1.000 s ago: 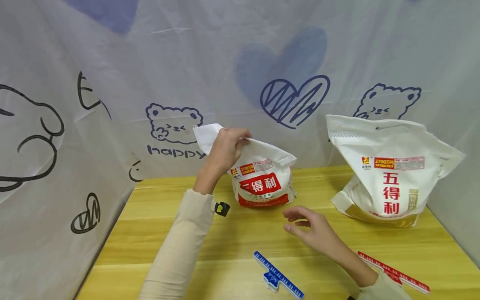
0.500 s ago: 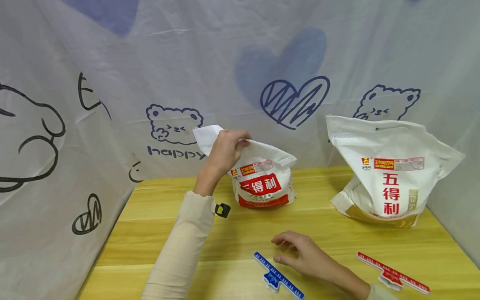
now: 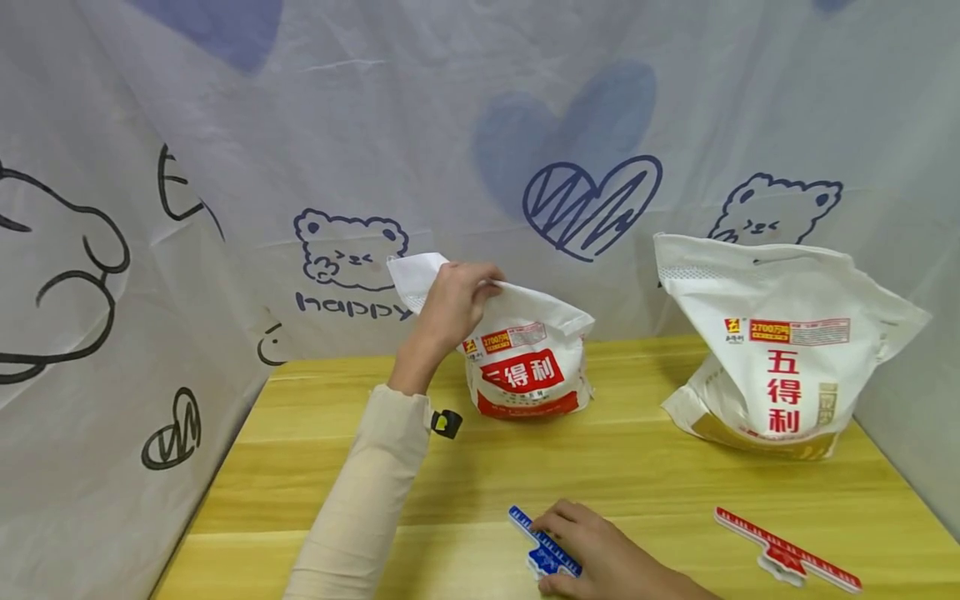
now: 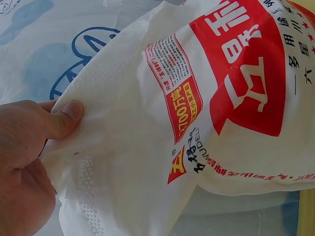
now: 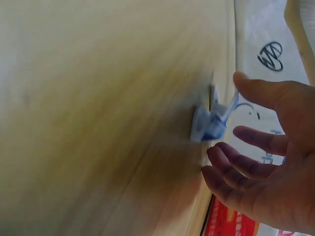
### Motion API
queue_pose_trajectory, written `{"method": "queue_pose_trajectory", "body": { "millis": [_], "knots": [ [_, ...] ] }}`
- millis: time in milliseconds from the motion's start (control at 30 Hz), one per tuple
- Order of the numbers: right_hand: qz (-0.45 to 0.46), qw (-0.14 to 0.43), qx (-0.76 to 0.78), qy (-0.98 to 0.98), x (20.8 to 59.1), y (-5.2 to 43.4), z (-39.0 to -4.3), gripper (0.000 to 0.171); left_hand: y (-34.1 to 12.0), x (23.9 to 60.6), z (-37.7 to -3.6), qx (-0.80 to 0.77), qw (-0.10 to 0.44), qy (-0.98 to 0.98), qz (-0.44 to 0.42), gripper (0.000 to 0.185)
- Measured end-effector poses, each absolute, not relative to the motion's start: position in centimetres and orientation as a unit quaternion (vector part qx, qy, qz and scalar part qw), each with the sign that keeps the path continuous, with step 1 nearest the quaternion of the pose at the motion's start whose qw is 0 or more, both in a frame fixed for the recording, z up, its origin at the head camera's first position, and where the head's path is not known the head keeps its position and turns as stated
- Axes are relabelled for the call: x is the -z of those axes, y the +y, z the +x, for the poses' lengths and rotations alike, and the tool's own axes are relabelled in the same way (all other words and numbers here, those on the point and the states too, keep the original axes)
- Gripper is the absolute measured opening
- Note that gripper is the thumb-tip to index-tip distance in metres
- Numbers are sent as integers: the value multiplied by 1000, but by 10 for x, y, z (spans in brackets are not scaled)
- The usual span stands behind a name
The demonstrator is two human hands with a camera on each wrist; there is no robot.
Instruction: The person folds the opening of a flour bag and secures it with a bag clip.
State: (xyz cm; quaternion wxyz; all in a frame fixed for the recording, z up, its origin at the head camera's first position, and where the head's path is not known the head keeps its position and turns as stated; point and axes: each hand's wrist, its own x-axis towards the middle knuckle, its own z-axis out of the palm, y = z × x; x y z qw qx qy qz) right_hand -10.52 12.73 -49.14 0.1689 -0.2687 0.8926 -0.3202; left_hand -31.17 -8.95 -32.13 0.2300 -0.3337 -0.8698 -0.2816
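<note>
My left hand (image 3: 447,310) pinches the folded top edge of a small white flour bag (image 3: 525,367) with a red label, standing at the back middle of the table. In the left wrist view the thumb presses on the front of this bag (image 4: 118,132); most of the other fingers are hidden behind it. Near the front, my right hand (image 3: 596,554) reaches over a blue sealing clip (image 3: 547,560) and partly covers it. From the right wrist view, thumb and fingers stand spread around the blurred clip (image 5: 210,123), not closed on it.
A larger white flour bag (image 3: 787,358) with red lettering stands at the right rear. In front of it lies a red sealing clip (image 3: 783,550). Behind the wooden table (image 3: 315,475) hangs a pale printed curtain (image 3: 420,150).
My right hand has come down and toward the front, from before the small bag to the blue clip. The left hand keeps its hold on the bag's top.
</note>
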Motion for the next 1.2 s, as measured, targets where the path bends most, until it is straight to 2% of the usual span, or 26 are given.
{"method": "queue_pose_trajectory", "body": {
  "millis": [433, 700, 867, 1067, 1200],
  "knots": [
    [-293, 141, 272, 906, 492, 121, -99, 56, -92, 321, -311, 289, 218, -872, -330, 9],
    [-300, 117, 273, 907, 490, 124, -97, 39, -92, 321, -310, 297, 217, -868, -334, 9],
    [-312, 80, 298, 899, 489, 127, -99, 30, -93, 321, -311, 295, 219, -867, -337, 8],
    [-321, 53, 324, 888, 490, 130, -101, 35, -93, 323, -312, 296, 223, -863, -343, 8],
    [-323, 47, 327, 887, 491, 130, -103, 33, -93, 324, -312, 294, 223, -865, -341, 9]
  ]
}}
